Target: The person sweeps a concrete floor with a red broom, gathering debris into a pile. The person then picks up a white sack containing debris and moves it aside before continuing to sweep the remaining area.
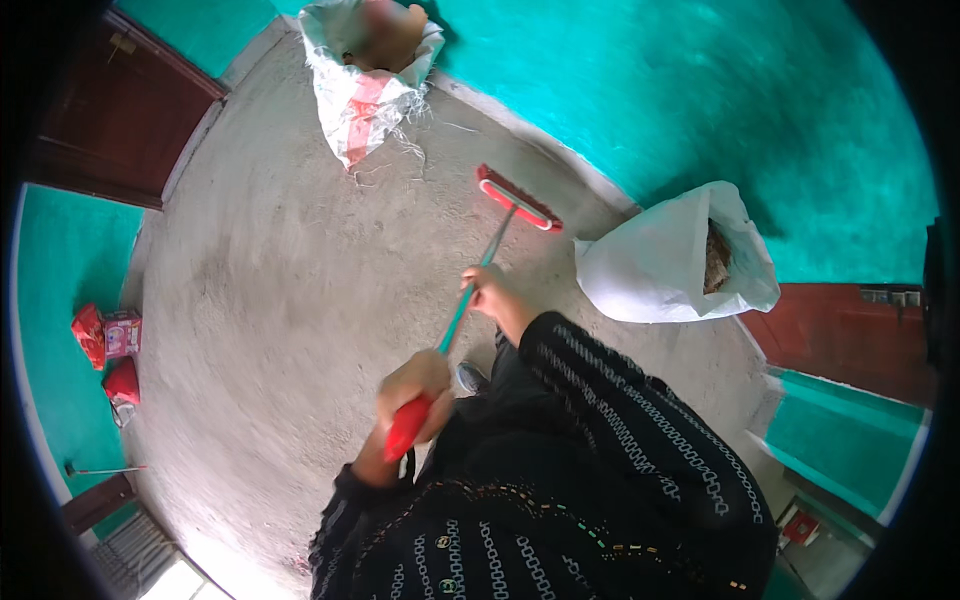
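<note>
Both of my hands are on a push broom, its teal shaft (455,321) slanting away from me over a bare concrete floor (292,247). My left hand (415,386) is wrapped around the top end, at the red grip (407,429). Farther down the shaft, my right hand (486,291) grips it with curled fingers. The red broom head (519,199) with dark red bristles is near the foot of the teal wall, between two sacks. Whether the bristles touch the floor I cannot tell.
A white woven sack (637,262) with brownish contents leans by the wall at right. Another sack (334,112), red-striped and frayed, stands ahead; its contents are blurred. Red bags (122,381) and a pink box (122,334) sit along the left wall. Brown doors (112,112) open off the room's sides.
</note>
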`<state>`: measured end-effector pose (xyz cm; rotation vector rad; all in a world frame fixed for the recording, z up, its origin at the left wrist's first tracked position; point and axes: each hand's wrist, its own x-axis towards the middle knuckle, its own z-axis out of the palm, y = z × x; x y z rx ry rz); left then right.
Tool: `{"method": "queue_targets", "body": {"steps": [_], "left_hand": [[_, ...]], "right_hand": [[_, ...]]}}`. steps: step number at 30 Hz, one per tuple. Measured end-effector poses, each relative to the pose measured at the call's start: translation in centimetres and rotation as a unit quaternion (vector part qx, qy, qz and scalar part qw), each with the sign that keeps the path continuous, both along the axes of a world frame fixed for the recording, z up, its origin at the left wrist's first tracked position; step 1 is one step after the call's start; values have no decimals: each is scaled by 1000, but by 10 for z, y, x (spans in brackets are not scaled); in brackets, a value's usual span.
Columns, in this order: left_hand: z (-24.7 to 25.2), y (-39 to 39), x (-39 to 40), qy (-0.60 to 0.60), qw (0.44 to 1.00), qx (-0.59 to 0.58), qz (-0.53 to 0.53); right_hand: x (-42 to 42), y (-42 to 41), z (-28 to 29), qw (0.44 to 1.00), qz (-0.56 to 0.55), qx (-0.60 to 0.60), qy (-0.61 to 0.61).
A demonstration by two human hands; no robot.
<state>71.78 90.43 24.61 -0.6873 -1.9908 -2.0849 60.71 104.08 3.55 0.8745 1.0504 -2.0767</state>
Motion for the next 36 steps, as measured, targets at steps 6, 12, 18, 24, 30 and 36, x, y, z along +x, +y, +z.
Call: {"method": "queue_targets", "body": {"steps": [6, 12, 18, 24, 30, 36], "left_hand": [[4, -25, 43, -71, 995, -62, 39], [81, -78, 111, -116, 983, -77, 122], [112, -84, 145, -33, 981, -4, 189], [62, -60, 132, -16, 977, 28, 211], [2, -2, 95, -113, 979, 33, 167], [58, -7, 113, -158, 968, 7, 193]], "right_hand": [[46, -29, -3, 991, 120, 37, -44], [149, -136, 18, 962, 240, -119, -52], [177, -171, 94, 959, 271, -57, -53], [114, -111, 57, 975, 218, -30, 34], [53, -29, 8, 968, 213, 129, 18], [113, -53, 35, 941, 338, 15, -18]]}}
